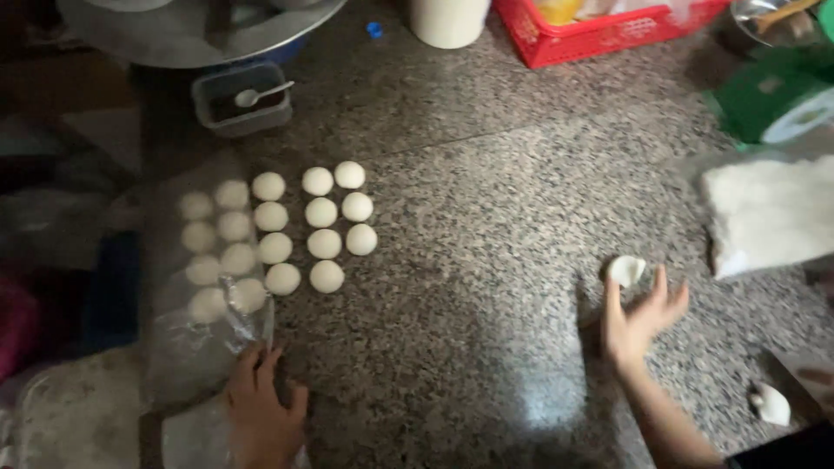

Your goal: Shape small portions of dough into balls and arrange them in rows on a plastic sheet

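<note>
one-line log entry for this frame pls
left hand: on plastic sheet edge | right hand: holds dough piece | dough balls: rows on stone counter

We see a small piece of white dough (626, 270), flattened and slightly cupped, pinched at the fingertips of the right hand (638, 320) above the speckled granite counter (486, 226), right of centre. The left hand (261, 415) presses on the near end of a clear plastic sheet (195, 339) at the counter's left edge. The sheet drapes over two rows of dough balls (219, 245), so they look dim. Beside them sit uncovered dough balls (317, 226), smooth, round, white, in three neat rows, close together without visible touching, left of the counter's middle.
</note>
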